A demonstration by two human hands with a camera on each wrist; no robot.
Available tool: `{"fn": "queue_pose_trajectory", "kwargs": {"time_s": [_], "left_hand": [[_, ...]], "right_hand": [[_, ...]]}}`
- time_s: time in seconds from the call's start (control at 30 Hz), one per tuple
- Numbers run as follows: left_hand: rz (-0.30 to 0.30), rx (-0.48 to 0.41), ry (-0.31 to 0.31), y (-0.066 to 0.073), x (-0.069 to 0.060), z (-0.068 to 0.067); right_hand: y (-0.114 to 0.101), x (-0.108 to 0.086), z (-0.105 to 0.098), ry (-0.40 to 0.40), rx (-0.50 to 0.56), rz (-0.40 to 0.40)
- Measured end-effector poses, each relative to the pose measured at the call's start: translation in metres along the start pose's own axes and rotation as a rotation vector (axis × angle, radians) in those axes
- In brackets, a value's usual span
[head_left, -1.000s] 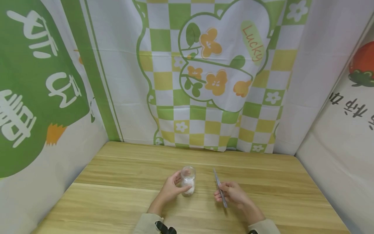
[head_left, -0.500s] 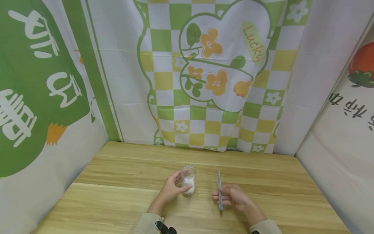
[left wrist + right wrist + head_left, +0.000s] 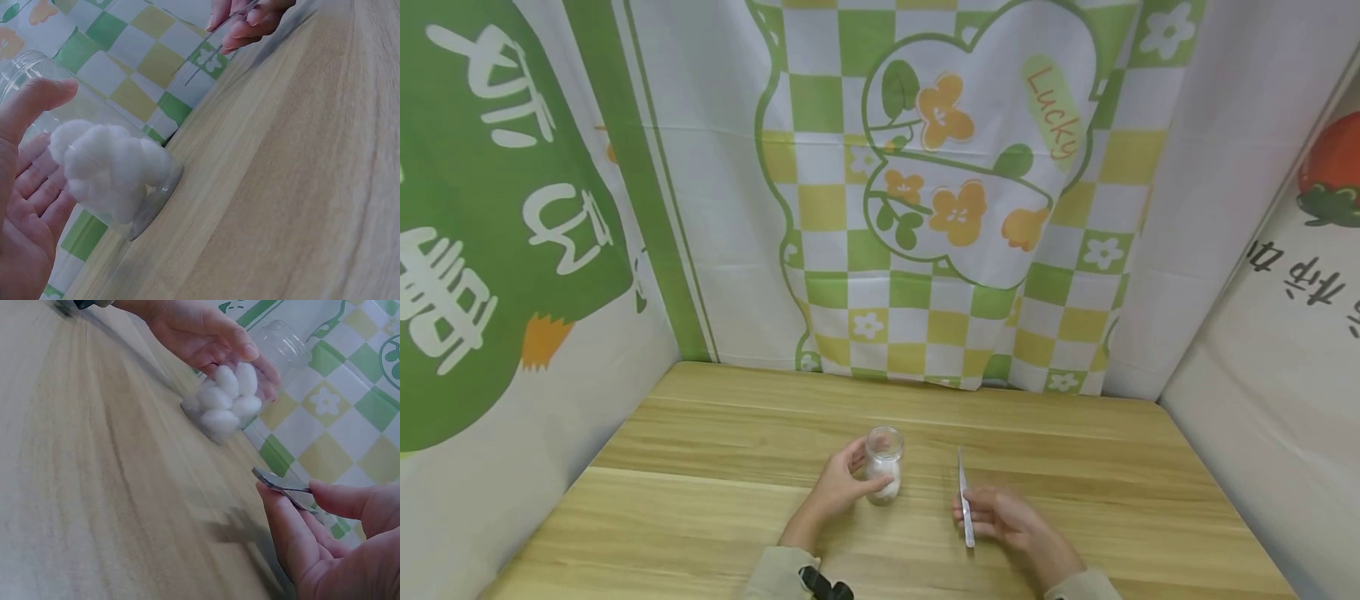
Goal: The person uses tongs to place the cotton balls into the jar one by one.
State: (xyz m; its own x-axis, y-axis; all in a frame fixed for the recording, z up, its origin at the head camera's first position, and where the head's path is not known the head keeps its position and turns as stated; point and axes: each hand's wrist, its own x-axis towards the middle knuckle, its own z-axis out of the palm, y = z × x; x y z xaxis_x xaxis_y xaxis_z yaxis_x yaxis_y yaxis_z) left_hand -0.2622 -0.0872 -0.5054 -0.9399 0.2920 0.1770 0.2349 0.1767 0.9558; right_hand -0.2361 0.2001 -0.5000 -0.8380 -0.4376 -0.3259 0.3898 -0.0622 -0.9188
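My left hand [image 3: 837, 485] wraps round a clear glass jar [image 3: 885, 448] standing on the table, thumb on the near side and fingers behind. The jar's mouth has no lid on it. Several white cotton balls [image 3: 109, 165] fill its lower part, seen through the glass in both wrist views. To the right of the jar, my right hand [image 3: 1015, 523] pinches a pair of metal tweezers [image 3: 965, 504] between thumb and fingers. In the left wrist view their two thin tips stand apart with nothing between them, away from the jar.
The wooden table [image 3: 737, 433] has its back edge against a green, white and yellow checked curtain [image 3: 906, 333]. Printed cloth hangs on the left side [image 3: 572, 400] and on the right side [image 3: 1247, 358].
My right hand has turned the tweezers so they point more straight ahead, then drawn slightly back towards me. The left hand and the jar have stayed in place.
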Motion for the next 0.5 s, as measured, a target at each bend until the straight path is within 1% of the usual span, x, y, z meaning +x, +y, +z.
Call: {"fn": "queue_pose_trajectory", "kwargs": {"time_s": [0.17,0.3,0.5], "left_hand": [[-0.009,-0.008,0.004,0.0021,-0.0003,0.0003],[-0.022,-0.01,0.01,0.003,-0.0004,0.0004],[-0.022,0.003,0.008,0.0014,-0.0004,0.0002]], "right_hand": [[0.0044,-0.0013,0.0017,0.04,0.055,0.012],[0.0069,-0.0015,0.0029,0.07,0.101,-0.001],[0.0103,-0.0001,0.0071,0.148,0.049,-0.027]]}}
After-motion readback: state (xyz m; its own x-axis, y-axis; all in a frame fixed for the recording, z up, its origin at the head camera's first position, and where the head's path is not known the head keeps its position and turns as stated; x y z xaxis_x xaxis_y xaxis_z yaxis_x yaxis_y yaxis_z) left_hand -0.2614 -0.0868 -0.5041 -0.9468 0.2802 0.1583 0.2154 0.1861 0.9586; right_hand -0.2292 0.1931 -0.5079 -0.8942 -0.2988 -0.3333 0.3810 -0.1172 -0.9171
